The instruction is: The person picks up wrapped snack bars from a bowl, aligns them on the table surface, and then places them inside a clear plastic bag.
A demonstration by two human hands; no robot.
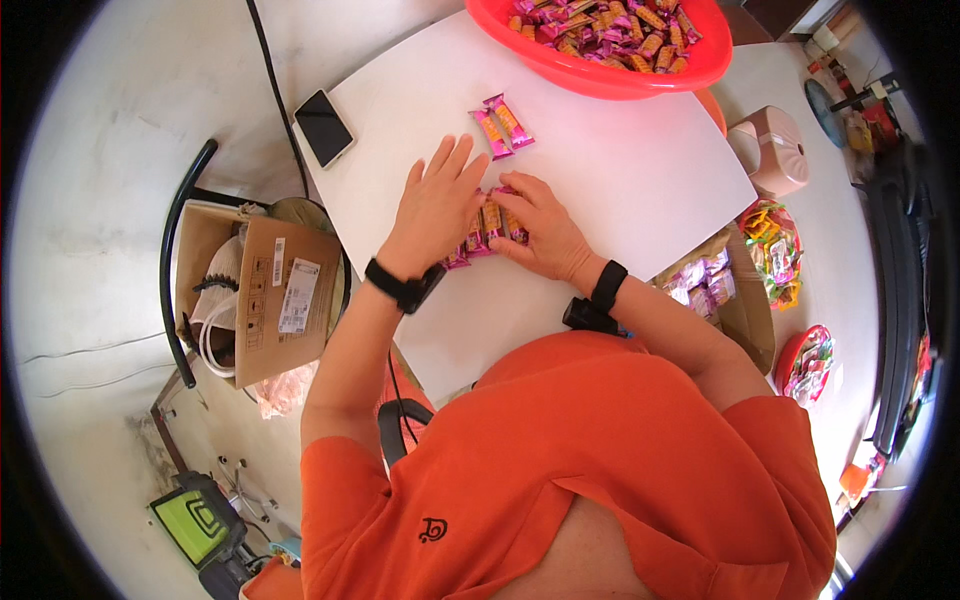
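A row of several small pink-and-orange snack packets lies side by side on the white table. My left hand rests over the left part of this row, its fingers straight and a little apart, hiding some of the packets. From the right, my right hand spans the row's right end, fingertips at the far ends of the wrappers and thumb at the near ends. Beyond my fingertips lie two more packets of the same kind, a left one and a right one.
A red plastic basin full of similar packets stands at the table's far side. Towards the far left corner lies a phone-like device. Left of the table is an open cardboard box; at right, another box holds purple packets near a pink plastic stool.
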